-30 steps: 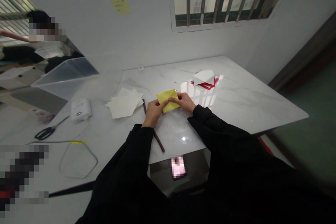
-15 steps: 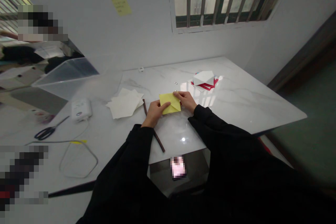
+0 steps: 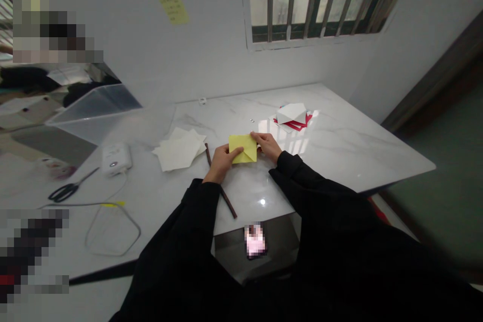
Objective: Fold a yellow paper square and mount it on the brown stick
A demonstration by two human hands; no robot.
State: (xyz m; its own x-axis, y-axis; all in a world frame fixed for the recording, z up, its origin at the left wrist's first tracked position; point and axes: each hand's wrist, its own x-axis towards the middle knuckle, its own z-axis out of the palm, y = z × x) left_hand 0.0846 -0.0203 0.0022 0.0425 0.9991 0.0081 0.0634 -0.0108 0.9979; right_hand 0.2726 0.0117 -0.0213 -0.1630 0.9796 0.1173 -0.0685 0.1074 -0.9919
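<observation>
Yellow paper [image 3: 243, 148]: folded, flat on table [image 3: 339, 146] centre, between both hands.
Handling: likely light, limp, creases easily; best pinched at edges or corners.
Left hand [image 3: 221, 162]: fingers together, thumb pinning the near-left corner.
Right hand [image 3: 267, 144]: fingertips pressed on the right edge.
Room: stick [image 3: 221, 181] just left; white sheets [image 3: 179, 150] beyond; far side open.

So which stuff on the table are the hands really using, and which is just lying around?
In use:
- folded yellow paper square, pressed by the left hand and right hand

Lying about:
- loose white paper sheets
- thin brown stick
- red and white paper pile
- black-handled scissors
- small white device with its cable
- clear plastic bin
</observation>
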